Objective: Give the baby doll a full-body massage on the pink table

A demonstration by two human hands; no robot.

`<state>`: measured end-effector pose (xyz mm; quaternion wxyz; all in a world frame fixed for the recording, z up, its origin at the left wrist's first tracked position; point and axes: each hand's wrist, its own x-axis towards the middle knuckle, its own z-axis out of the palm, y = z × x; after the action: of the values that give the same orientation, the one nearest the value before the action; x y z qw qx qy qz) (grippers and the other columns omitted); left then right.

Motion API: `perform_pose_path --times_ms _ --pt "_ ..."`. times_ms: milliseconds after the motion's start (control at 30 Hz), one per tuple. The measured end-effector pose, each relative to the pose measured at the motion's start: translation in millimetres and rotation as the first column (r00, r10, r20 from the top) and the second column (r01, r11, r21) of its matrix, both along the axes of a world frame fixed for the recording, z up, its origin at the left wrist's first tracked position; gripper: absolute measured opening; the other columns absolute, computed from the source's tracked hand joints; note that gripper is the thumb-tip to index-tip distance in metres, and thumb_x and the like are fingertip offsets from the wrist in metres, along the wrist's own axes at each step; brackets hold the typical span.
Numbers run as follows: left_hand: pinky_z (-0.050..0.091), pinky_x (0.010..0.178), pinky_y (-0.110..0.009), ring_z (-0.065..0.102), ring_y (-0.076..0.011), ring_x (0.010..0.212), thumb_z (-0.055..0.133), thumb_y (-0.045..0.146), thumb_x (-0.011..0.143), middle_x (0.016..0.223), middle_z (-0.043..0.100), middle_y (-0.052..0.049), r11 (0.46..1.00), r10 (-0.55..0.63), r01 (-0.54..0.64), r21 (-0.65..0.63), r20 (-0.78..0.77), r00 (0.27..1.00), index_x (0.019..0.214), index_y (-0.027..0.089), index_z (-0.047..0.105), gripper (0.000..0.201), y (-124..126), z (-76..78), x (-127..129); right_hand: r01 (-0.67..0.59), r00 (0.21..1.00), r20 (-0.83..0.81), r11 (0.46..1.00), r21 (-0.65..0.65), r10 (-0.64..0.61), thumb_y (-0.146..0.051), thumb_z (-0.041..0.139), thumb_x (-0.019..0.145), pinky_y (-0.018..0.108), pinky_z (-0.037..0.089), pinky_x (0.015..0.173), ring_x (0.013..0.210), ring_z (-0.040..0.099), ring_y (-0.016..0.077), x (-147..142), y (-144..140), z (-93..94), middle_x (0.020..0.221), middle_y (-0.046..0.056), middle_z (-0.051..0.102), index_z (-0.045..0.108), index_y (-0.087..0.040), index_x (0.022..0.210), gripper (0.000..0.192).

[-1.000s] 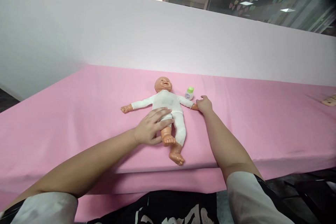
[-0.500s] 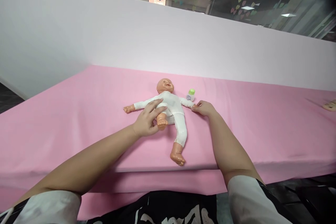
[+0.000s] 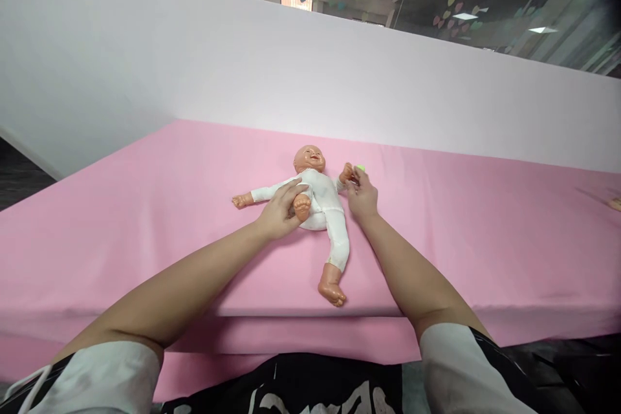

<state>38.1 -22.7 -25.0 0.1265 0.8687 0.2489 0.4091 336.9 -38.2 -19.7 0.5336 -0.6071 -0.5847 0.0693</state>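
A baby doll point(image 3: 317, 189) with a white cloth body lies on its back, its head toward the white wall. My left hand point(image 3: 283, 208) is closed around the doll's bent leg on the left, and that bare foot shows beside my fingers. My right hand point(image 3: 362, 194) grips the doll's arm on the right near its raised plastic hand. The doll's other arm stretches out to the left and its other leg points toward me. Behind my right hand only the green lid of a small jar point(image 3: 360, 168) shows.
Pink cloth point(image 3: 466, 226) covers the table, whose front edge is just before my body. A white partition point(image 3: 339, 71) runs along the back, with glass above it. At the far right edge lies part of a tan object point(image 3: 614, 204).
My right hand has lifted the doll's arm up and inward, now hiding most of the jar. My left hand has pushed the bent leg slightly up toward the doll's belly.
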Motion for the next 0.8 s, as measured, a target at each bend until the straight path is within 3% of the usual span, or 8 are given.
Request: perform_pose_path --times_ms 133,233,400,467,567,667,733,800 --pt "0.041 0.128 -0.069 0.044 -0.0399 0.160 0.067 0.047 0.099 0.167 0.049 -0.022 1.000 0.011 -0.011 -0.002 -0.016 1.000 0.159 0.019 0.054 0.067 -0.6 -1.4 1.2 -0.141 0.916 0.345 0.970 -0.197 0.204 -0.027 0.054 0.104 0.055 0.038 0.135 0.157 0.054 0.0306 -15.3 6.8 -3.8 0.166 0.008 0.061 0.065 -0.027 0.156 0.053" --pt "0.042 0.128 -0.069 0.044 -0.0403 0.161 0.066 0.048 0.100 0.167 0.048 -0.023 1.000 0.013 -0.013 0.007 -0.024 1.000 0.159 0.019 0.054 0.067 -0.3 -2.3 1.2 -0.127 0.891 0.398 0.962 -0.240 0.217 -0.028 0.057 0.104 0.059 0.034 0.137 0.161 0.048 0.0333 -15.3 6.7 -1.8 0.170 0.008 0.056 0.064 -0.028 0.158 0.055" --pt "0.044 0.125 -0.068 0.047 -0.0413 0.158 0.066 0.051 0.101 0.169 0.045 -0.023 0.989 -0.050 0.051 0.141 -0.013 0.999 0.159 0.022 0.053 0.066 -8.4 5.6 -0.5 -0.139 0.952 0.253 0.981 -0.138 0.171 -0.034 0.062 0.100 0.053 0.048 0.128 0.148 0.061 0.0316 -9.5 2.2 -0.9 0.161 0.012 0.064 0.058 -0.020 0.161 0.063" --pt "0.045 0.125 -0.069 0.049 -0.0417 0.155 0.068 0.055 0.100 0.169 0.046 -0.022 0.959 -0.128 0.132 0.250 -0.032 0.991 0.159 0.025 0.054 0.067 -19.2 11.7 -1.1 -0.120 0.982 0.133 0.988 -0.092 0.132 -0.042 0.065 0.099 0.049 0.058 0.115 0.133 0.070 0.0301 -3.7 1.2 -1.6 0.153 0.012 0.070 0.056 -0.021 0.161 0.066" --pt "0.046 0.123 -0.070 0.054 -0.0416 0.151 0.069 0.060 0.099 0.167 0.049 -0.020 0.897 -0.270 0.277 0.345 -0.069 0.960 0.158 0.029 0.054 0.068 -40.2 19.6 -0.3 0.004 0.999 -0.040 0.999 -0.049 -0.006 -0.053 0.064 0.100 0.042 0.060 0.108 0.120 0.074 0.0265 13.6 1.6 -2.1 0.141 0.010 0.075 0.058 -0.024 0.157 0.064" --pt "0.049 0.123 -0.067 0.058 -0.0438 0.145 0.067 0.064 0.099 0.160 0.058 -0.021 0.895 -0.308 0.325 0.306 -0.105 0.946 0.150 0.024 0.062 0.064 -55.3 23.3 2.2 0.199 0.951 -0.199 0.960 -0.197 -0.238 -0.054 0.066 0.098 0.039 0.060 0.104 0.118 0.073 0.0253 40.6 4.3 -3.6 0.134 0.009 0.077 0.065 -0.026 0.143 0.053" --pt "0.049 0.123 -0.066 0.059 -0.0449 0.143 0.063 0.069 0.099 0.157 0.061 -0.020 0.924 -0.262 0.288 0.251 -0.131 0.956 0.141 0.022 0.069 0.064 -58.1 23.4 3.7 0.200 0.912 -0.260 0.897 -0.394 -0.318 -0.054 0.070 0.095 0.040 0.063 0.084 0.094 0.076 0.0264 59.3 6.3 -6.1 0.111 0.012 0.080 0.072 -0.021 0.120 0.041" --pt "0.050 0.123 -0.066 0.060 -0.0438 0.142 0.063 0.072 0.099 0.159 0.060 -0.020 0.934 -0.233 0.254 0.251 -0.110 0.966 0.139 0.022 0.070 0.065 -55.6 22.2 4.4 0.155 0.903 -0.291 0.869 -0.469 -0.317 -0.056 0.072 0.092 0.038 0.060 0.063 0.068 0.070 0.0247 73.6 7.6 -9.5 0.083 0.011 0.076 0.071 -0.019 0.101 0.038"
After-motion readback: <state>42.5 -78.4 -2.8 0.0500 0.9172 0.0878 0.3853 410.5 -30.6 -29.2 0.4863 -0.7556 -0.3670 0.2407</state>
